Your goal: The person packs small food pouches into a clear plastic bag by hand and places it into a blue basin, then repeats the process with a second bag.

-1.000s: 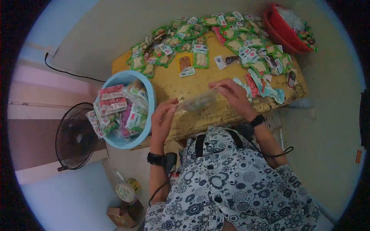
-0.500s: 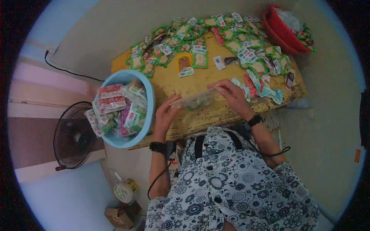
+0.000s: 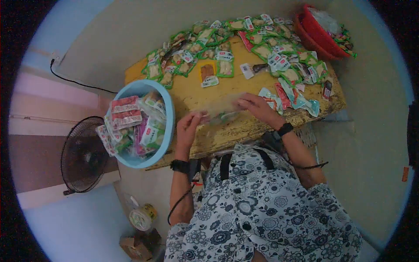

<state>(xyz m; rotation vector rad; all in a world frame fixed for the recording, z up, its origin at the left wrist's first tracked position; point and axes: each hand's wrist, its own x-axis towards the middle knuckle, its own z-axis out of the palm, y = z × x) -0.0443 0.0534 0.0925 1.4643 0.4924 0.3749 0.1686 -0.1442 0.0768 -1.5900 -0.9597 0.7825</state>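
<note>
A clear plastic bag [image 3: 222, 106] is stretched between my two hands, just above the near part of the yellow table [image 3: 187, 94]. My left hand [image 3: 187, 129] pinches its left end, and my right hand [image 3: 260, 110] grips the right end. Something greenish shows at the bag's lower side, too blurred to name. Beyond the bag lie a brown-and-yellow food packet [image 3: 207, 73] and a packet with pale contents [image 3: 225, 67]. Close to my right hand are a red packet [image 3: 283, 95] and a light blue packet [image 3: 297, 97].
At left stands a light blue basin [image 3: 171, 113] heaped with packets. Several green-edged packets [image 3: 203, 37] pile along the table's back. Red basins [image 3: 310, 39] sit at the back right. A black fan [image 3: 84, 153] stands left; a cardboard box [image 3: 135, 248] is on the floor.
My hands have shifted slightly. The bag between them is raised a little and turned, showing more of its flat face. Both hands keep hold of it.
</note>
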